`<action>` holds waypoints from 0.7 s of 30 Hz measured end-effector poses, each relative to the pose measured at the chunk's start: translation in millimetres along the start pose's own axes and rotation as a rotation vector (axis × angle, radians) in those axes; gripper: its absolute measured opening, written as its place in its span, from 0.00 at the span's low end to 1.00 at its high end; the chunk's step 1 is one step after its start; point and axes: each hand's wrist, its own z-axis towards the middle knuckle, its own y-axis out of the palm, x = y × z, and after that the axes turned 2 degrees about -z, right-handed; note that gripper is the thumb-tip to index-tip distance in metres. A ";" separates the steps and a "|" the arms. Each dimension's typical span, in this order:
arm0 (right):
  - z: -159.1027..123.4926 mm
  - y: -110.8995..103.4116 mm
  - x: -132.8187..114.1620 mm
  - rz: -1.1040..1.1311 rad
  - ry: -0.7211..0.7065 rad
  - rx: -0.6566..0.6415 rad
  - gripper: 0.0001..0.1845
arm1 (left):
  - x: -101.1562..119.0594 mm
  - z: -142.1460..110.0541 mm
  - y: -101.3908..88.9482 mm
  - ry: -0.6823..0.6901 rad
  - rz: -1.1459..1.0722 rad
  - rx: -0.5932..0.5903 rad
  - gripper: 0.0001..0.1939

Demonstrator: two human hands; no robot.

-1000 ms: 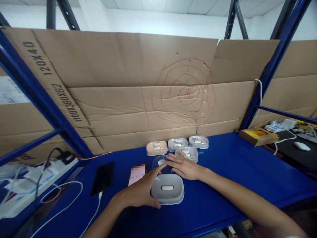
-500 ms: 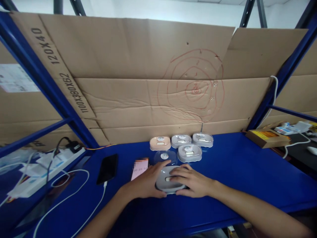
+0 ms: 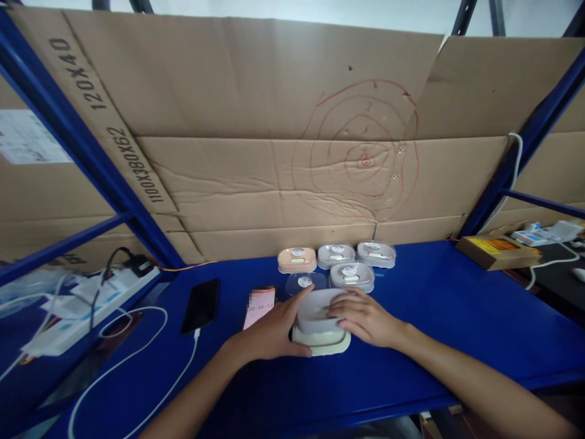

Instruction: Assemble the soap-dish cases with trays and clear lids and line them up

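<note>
A grey oval tray (image 3: 313, 312) sits raised and slightly tilted over a pale green oval base (image 3: 326, 347), whose rim shows below it. My right hand (image 3: 365, 317) grips the tray at its right side, fingers curled into it. My left hand (image 3: 278, 326) is wrapped round the left side of the base, one digit at its front and another reaching to the back. Just behind lies a clear plastic lid (image 3: 295, 283) with a round sticker, partly covered by my left fingers.
Closed oval boxes stand behind: a peach one (image 3: 297, 261) and several grey ones, such as the nearest (image 3: 351, 279). Left of my hands lie a phone showing a timer (image 3: 259, 305) and a dark phone (image 3: 200, 308) on a white cable. A power strip (image 3: 91, 317) stands far left.
My right hand has raised the grey tray, so the pale green base now shows beneath. My left hand stays at the left side. The view has tipped slightly downward.
</note>
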 end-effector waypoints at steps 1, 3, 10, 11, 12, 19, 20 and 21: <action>-0.2 -8.2 3.2 -0.002 0.022 0.033 0.17 | 0.6 -1.0 -0.7 -0.011 -0.010 0.003 0.72; -0.2 -23.3 8.5 0.011 0.073 0.098 0.16 | 3.7 -4.7 -3.5 -0.029 -0.018 -0.020 0.75; 2.5 -13.8 1.5 0.029 0.094 0.060 0.15 | 30.2 -25.5 -3.0 -0.044 0.145 -0.307 0.51; 2.6 -6.2 -0.7 0.019 0.077 0.044 0.15 | 33.4 -28.2 0.0 -0.050 0.163 -0.323 0.48; 2.7 1.3 -2.4 0.012 0.061 0.032 0.15 | 36.3 -30.7 3.0 -0.061 0.177 -0.327 0.46; 4.4 27.4 -5.6 0.023 0.012 -0.061 0.19 | 53.0 -40.5 10.1 -0.110 0.183 -0.338 0.44; 4.6 25.6 -7.0 0.023 0.015 -0.055 0.20 | 54.2 -40.5 10.7 -0.098 0.192 -0.332 0.44; 4.7 22.7 -8.9 0.025 0.017 -0.038 0.22 | 54.9 -40.0 11.6 -0.086 0.199 -0.328 0.43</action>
